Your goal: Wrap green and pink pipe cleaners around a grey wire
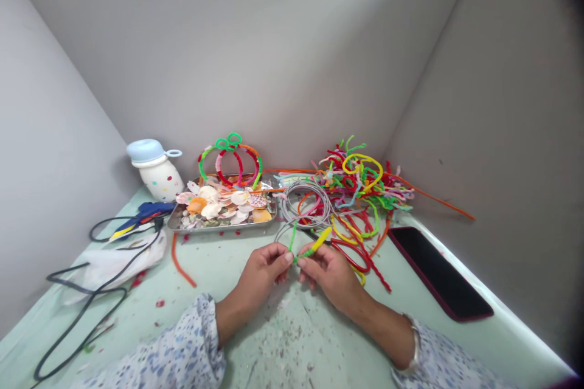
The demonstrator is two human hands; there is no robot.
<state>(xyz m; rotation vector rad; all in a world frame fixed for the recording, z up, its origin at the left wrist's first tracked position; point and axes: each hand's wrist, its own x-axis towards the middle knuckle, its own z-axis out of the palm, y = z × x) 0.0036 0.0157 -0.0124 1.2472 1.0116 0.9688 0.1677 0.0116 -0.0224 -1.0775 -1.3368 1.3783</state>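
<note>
My left hand and my right hand meet over the pale green table, fingers pinched. Between them runs a thin green pipe cleaner; the left fingertips pinch one end, where a green strand sticks up. The right hand grips the other end together with a yellow-handled tool that points up and right. Just behind the hands lies a coil of grey wire.
A metal tray of seashells sits left of centre, with a pipe-cleaner pumpkin shape behind it. A heap of coloured pipe cleaners lies at the back right. A phone lies right. A glue gun, black cable and white jar are left.
</note>
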